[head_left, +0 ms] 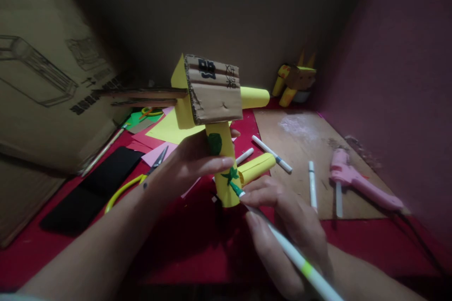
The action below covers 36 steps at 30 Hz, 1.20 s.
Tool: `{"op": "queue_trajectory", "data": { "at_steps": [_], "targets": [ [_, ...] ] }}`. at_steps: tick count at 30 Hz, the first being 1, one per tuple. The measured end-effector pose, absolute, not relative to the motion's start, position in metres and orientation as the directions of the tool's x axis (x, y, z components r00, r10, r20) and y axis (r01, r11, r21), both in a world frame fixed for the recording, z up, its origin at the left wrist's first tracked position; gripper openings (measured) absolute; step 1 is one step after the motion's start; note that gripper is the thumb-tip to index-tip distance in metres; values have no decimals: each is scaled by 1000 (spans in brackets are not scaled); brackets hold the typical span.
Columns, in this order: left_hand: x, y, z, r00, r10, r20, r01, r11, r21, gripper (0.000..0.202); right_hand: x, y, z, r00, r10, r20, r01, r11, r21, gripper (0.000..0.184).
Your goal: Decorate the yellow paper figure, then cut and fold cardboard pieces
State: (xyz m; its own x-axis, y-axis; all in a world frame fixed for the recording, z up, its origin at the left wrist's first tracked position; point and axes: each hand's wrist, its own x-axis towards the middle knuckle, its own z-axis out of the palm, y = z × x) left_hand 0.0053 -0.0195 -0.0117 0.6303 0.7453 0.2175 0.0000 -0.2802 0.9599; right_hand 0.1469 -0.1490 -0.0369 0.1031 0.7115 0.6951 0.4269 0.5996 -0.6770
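Note:
My left hand (192,160) is closed round a yellow paper tube leg (223,164) of a craft animal made of a cardboard block (213,89) and yellow tubes, held up over the red surface. My right hand (286,225) grips a white marker with a green band (293,254). Its green tip touches the tube leg beside a green blotch drawn there. A second green spot sits higher on the same leg.
Three white markers (271,153) and a pink glue gun (356,181) lie on a cardboard mat (303,131) to the right. Yellow-handled scissors (141,176), coloured paper and a black sheet lie left. A large cardboard box (42,80) stands left; another yellow craft animal (294,80) stands at the back.

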Motion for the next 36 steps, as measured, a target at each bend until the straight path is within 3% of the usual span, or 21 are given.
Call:
{"op": "queue_trajectory", "data": {
  "at_steps": [18,28,36],
  "targets": [
    [3,-15,-17,644,732,224,23,-311,950,35,148,-149,-38,95,694,714,451,609,-652,22],
    [2,-15,-14,648,733,207,24,-292,956,36,146,-151,-38,133,700,702,373,621,-689,20],
    [-2,-10,-16,731,668,139,-125,-69,990,40,145,-157,-38,207,658,724,373,631,-680,22]
  ]
}}
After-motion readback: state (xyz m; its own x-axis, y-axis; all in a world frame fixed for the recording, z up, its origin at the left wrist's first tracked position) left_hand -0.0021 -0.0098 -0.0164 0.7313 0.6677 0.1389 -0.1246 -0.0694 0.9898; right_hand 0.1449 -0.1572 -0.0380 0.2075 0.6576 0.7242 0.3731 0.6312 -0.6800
